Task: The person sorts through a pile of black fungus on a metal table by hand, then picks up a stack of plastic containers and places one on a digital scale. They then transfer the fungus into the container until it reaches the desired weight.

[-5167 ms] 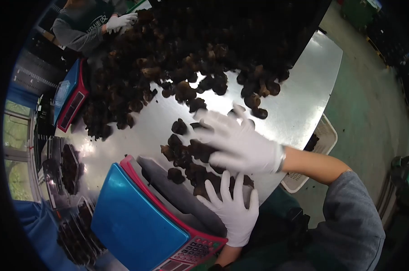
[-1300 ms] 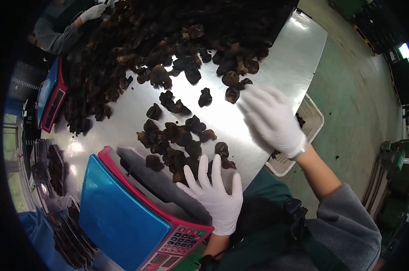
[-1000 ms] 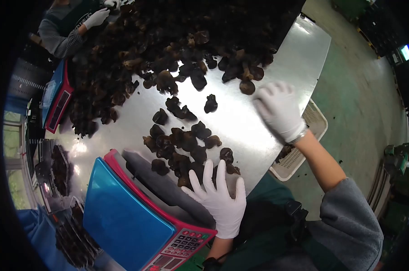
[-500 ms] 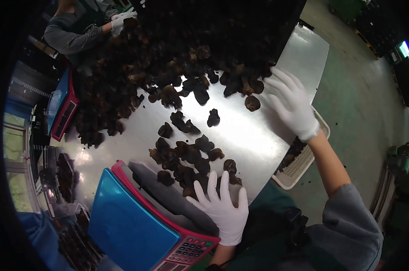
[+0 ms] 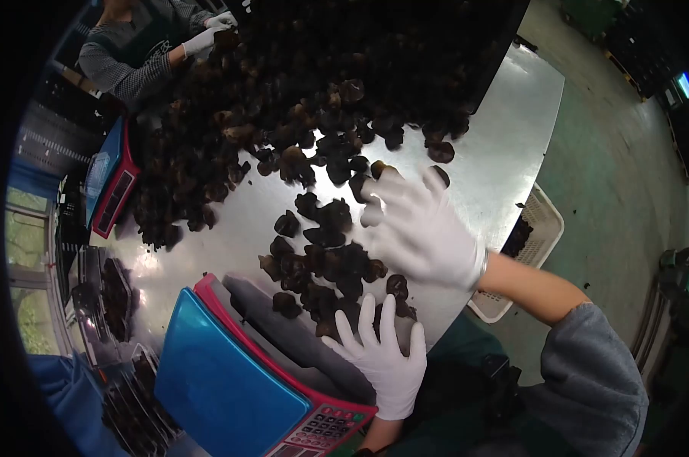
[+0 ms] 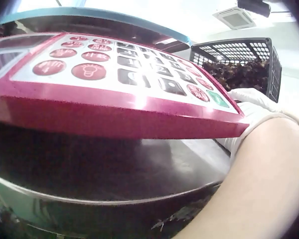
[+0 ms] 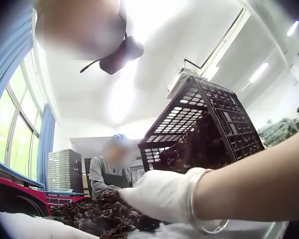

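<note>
The small pile of mushrooms (image 5: 306, 270) lies toward the near edge of the desk (image 5: 504, 152), its long axis running from the left hand (image 5: 386, 358), fingers spread apart, toward the big heap (image 5: 230, 137). The right hand (image 5: 424, 228) has swung in from the desk's right edge; blur hides its grip's state.

Smooth white wrist-length gloves (image 5: 428, 236), bunched grey elbow-length sleeve (image 5: 594, 369), dark green garment (image 5: 465, 344), black buckle (image 5: 498, 367)
</note>
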Motion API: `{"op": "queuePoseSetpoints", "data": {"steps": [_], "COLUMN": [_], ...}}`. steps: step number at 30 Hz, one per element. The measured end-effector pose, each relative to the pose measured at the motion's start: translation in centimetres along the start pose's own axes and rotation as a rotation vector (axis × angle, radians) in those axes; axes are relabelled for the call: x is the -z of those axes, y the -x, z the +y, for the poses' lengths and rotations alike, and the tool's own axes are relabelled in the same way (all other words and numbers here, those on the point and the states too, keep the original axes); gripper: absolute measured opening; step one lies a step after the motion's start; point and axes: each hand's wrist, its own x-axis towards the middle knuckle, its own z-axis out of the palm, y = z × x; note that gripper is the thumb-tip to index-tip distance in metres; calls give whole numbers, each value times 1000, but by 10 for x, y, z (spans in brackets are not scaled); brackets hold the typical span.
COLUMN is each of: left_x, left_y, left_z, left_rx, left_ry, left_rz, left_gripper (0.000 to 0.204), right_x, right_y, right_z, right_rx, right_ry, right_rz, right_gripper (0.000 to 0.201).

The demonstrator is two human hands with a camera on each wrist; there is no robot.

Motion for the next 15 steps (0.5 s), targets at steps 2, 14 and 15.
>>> {"op": "queuePoseSetpoints", "data": {"steps": [2, 14, 15], "left_x": [1, 2, 2], "left_y": [1, -1, -1], "left_z": [1, 2, 2], "left_rx": [4, 8, 8], "left_ry": [9, 3, 6], "left_rz": [1, -3, -4], "left_gripper": [58, 57, 57], "right_x": [0, -24, -32], "right_y": [-18, -96, -114], "right_z": [21, 8, 27], "right_rx": [-162, 164, 85], "right_ry": [70, -172, -30], "right_rz": [146, 329, 316], "right_gripper": [53, 26, 34]}}
